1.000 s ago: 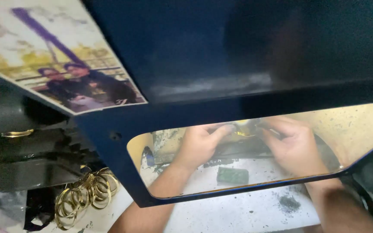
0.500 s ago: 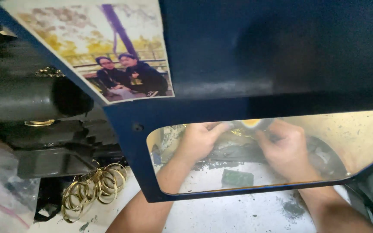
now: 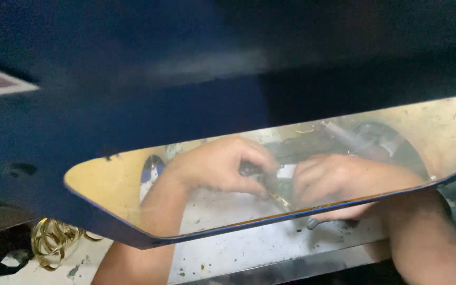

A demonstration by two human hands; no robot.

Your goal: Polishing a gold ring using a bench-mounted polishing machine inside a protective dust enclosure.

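Observation:
Through a clear window (image 3: pixel 133 184) in a dark blue guard I see both hands over a white work surface (image 3: pixel 238 248). My left hand (image 3: pixel 220 166) has its fingers curled around a small dark piece (image 3: pixel 254 170). My right hand (image 3: pixel 344 179) is closed close beside it, its fingertips meeting the same dark piece near a small white part (image 3: pixel 286 171). A thin gold-coloured bit (image 3: pixel 279 198) shows just below, between the two hands. How the piece is shaped is blurred by the window.
The dark blue guard (image 3: pixel 186 95) fills the upper view. A bunch of gold rings (image 3: pixel 54 240) lies at the lower left on the stained surface. A dark round fixture with a metal rod (image 3: pixel 365 140) sits behind my hands.
The view has swung right and closer: the photo on the guard has slid almost out at the left. Both hands stay together on the small piece, now lower in the window.

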